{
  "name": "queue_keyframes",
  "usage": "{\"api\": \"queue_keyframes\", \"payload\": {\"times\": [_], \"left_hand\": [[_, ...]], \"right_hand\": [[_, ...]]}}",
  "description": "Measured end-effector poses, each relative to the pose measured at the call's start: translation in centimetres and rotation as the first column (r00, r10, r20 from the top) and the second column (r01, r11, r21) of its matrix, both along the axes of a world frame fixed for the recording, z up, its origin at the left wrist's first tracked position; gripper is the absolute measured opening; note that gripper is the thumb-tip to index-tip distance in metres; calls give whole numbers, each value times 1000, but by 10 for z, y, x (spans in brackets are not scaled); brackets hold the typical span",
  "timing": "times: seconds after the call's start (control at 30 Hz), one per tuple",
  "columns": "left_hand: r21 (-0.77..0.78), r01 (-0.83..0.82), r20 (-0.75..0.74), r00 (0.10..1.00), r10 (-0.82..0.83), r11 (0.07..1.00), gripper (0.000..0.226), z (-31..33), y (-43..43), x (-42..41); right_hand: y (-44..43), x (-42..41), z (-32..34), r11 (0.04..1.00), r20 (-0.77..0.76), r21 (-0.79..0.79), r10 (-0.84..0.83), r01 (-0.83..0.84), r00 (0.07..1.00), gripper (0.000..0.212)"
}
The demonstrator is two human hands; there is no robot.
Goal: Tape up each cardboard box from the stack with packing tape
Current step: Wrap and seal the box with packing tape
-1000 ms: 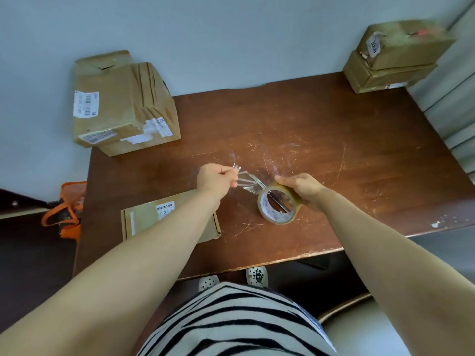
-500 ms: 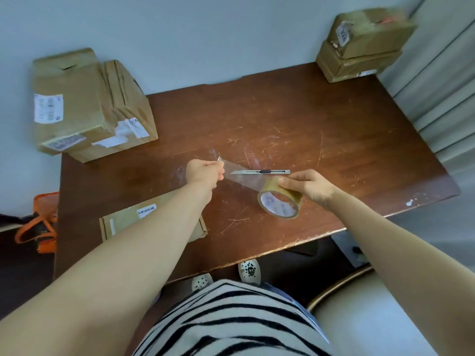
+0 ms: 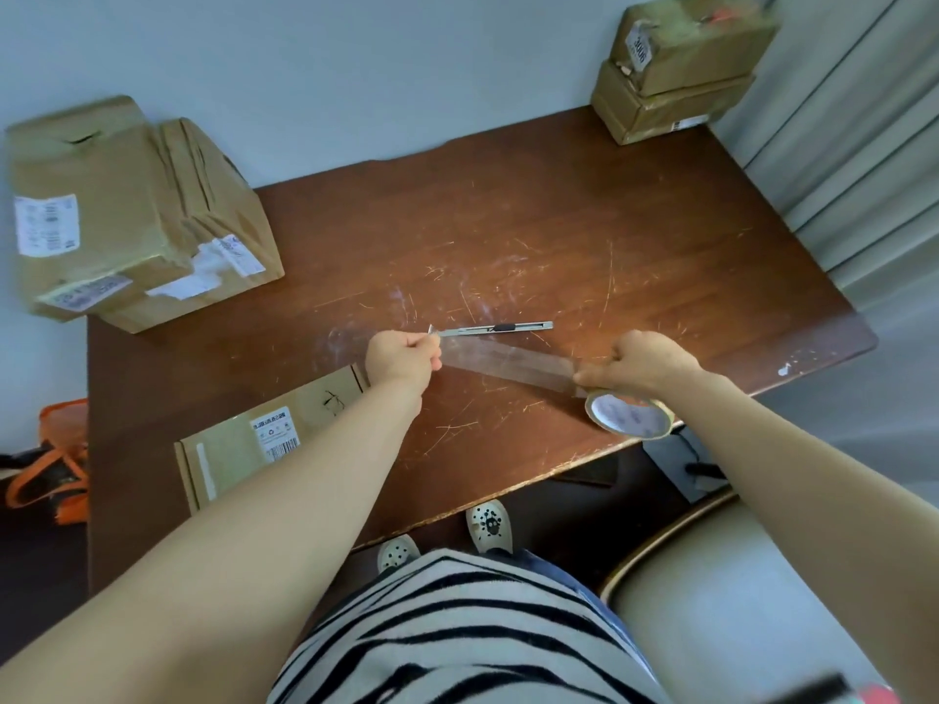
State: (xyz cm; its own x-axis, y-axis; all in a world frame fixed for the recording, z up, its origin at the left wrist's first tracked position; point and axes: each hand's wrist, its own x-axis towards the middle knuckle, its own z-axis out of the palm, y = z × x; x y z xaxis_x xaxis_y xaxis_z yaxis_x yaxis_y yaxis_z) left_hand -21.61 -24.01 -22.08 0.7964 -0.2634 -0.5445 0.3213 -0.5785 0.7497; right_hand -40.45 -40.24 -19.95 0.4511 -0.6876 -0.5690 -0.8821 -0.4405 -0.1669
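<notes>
Left pile of boxes (image 3: 127,210): it sits at the far left corner of the surface (image 3: 533,221), where it was a second ago; I cannot tell from here whether its seams are sealed.
Flat box (image 3: 269,439): it lies label up at the near left, half under your left forearm, and no fresh tape crosses it yet. It looks like the next one to seal.
Left hand (image 3: 404,355): you pinch the free end of the tape, fingers curled tight on it, and this hand has drawn away to the left.
Tape strip (image 3: 508,360): this is the change. A second ago it was a short, crumpled tab between hands held close together; now it runs long, flat and taut above the surface, so you probably have enough to span a seam.
Utility knife (image 3: 495,327): it lies on the surface just beyond the strip, with neither hand on it. You will likely need it for the cut.
Right hand (image 3: 645,360): you grip the tape roll (image 3: 627,414), which has moved right and now hangs at the near edge.
Stacked pair of boxes (image 3: 681,68): it waits at the far right corner, well apart from your hands.
</notes>
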Motion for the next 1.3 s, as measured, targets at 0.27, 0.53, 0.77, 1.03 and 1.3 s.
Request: {"api": "queue_keyframes", "payload": {"times": [0.27,0.53,0.77,1.03,1.3], "left_hand": [[82,47,38,998,-50,996,22,-12,7,-12],[99,51,79,995,-59,994,21,-19,11,-11],[117,88,63,993,-95,989,20,-21,10,-10],[60,55,-24,998,-54,997,5,-19,9,-8],[57,44,-31,999,-42,997,9,-21,10,-4]], "right_hand": [[22,41,-10,907,-232,-332,186,-257,955,41],[115,29,-49,922,181,-27,384,-385,906,82],[112,55,-38,932,45,-79,358,-354,932,51],[33,128,-34,911,-49,-247,330,-331,943,41],[24,126,-32,962,121,-123,260,-245,958,22]]}}
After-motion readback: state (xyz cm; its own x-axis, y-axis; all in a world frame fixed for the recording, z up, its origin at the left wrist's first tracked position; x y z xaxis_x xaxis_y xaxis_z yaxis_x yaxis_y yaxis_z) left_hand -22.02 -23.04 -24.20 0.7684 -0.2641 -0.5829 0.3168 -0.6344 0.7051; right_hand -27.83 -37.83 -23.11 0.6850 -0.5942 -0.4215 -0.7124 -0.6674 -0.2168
